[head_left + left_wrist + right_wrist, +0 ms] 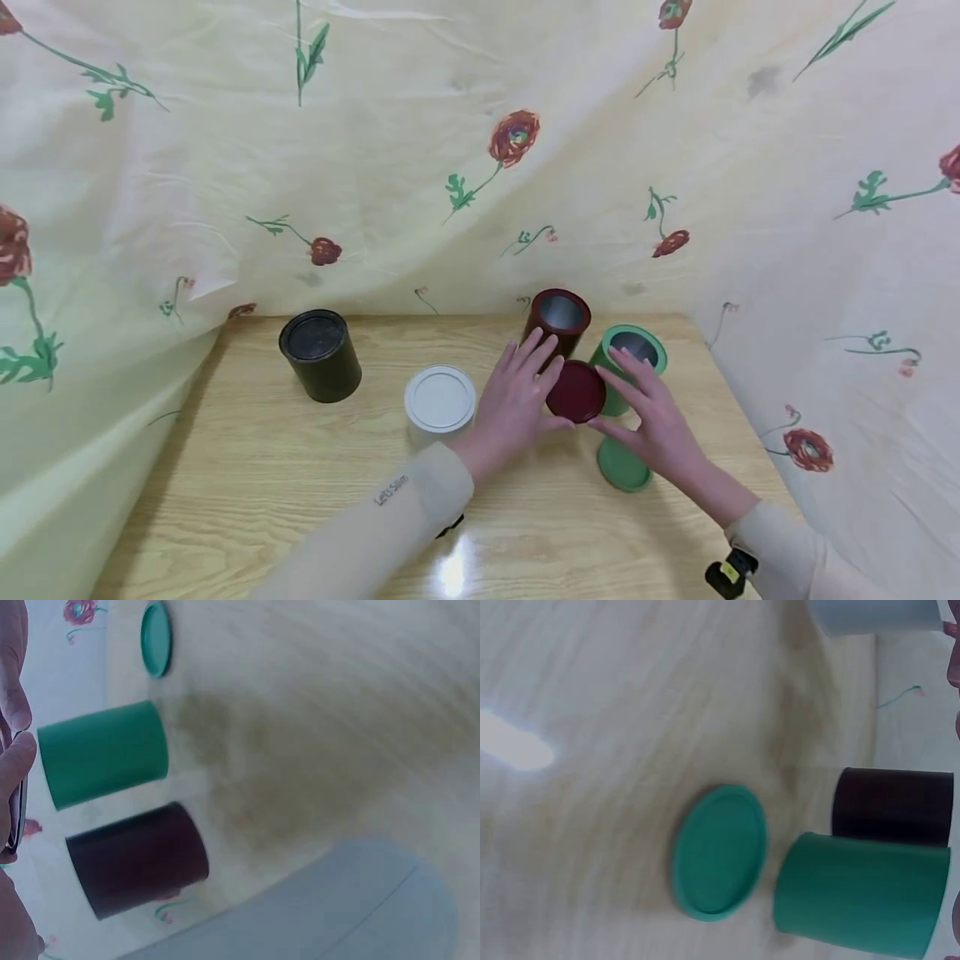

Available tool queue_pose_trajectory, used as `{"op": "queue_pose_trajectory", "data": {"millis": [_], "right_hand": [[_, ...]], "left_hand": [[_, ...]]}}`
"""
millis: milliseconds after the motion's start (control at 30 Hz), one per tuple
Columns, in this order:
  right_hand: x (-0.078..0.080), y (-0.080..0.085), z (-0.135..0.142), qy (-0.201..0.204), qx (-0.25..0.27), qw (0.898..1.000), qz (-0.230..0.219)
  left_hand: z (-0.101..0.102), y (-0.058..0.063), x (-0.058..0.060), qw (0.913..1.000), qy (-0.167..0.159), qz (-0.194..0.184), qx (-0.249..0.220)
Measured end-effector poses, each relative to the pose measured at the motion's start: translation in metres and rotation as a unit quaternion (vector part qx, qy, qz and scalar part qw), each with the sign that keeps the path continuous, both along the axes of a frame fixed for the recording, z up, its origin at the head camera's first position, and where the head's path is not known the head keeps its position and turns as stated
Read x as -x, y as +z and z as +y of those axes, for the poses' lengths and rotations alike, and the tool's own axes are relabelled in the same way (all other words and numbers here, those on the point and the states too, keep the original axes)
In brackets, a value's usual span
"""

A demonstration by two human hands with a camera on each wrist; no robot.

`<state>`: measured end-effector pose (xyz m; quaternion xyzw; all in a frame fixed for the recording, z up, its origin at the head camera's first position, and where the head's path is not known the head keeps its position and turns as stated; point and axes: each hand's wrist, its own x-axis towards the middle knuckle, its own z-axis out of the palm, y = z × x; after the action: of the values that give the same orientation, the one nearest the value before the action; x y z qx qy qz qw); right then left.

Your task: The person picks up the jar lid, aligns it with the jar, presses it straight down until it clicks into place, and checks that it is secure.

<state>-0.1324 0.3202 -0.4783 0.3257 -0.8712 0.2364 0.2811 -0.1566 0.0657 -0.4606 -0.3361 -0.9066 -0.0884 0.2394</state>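
A round dark red lid (576,392) is held between both hands, raised in front of the open cans. My left hand (517,387) grips its left edge with thumb and fingers. At its right edge, my right hand (656,421) pinches it between thumb and fingers. Behind the lid stands an open dark red can (564,315), its inside grey. To the right of that, an open green can (617,400) is partly covered by my right fingers. A green lid (624,463) lies flat on the table beneath my right hand.
A white can with its lid on (440,400) stands just left of my left hand. Farther left is a lidded black can (322,357). The wooden table (247,467) is bordered by a flowered cloth (375,167) at the back and both sides.
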Motion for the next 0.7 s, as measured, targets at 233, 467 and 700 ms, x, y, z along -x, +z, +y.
{"op": "queue_pose_trajectory", "data": {"millis": [233, 467, 700], "right_hand": [[0.021, 0.014, -0.006, 0.008, 0.015, 1.000, 0.015], [0.043, 0.024, -0.006, -0.009, 0.018, 1.000, -0.023], [0.064, 0.036, -0.008, -0.029, 0.003, 0.997, -0.069]], "left_hand": [[-0.005, 0.022, 0.020, 0.9996, 0.010, -0.010, 0.022], [-0.003, 0.041, 0.043, 0.9979, 0.018, -0.047, 0.042], [-0.001, 0.053, 0.069, 0.9955, 0.024, -0.072, 0.057]]}}
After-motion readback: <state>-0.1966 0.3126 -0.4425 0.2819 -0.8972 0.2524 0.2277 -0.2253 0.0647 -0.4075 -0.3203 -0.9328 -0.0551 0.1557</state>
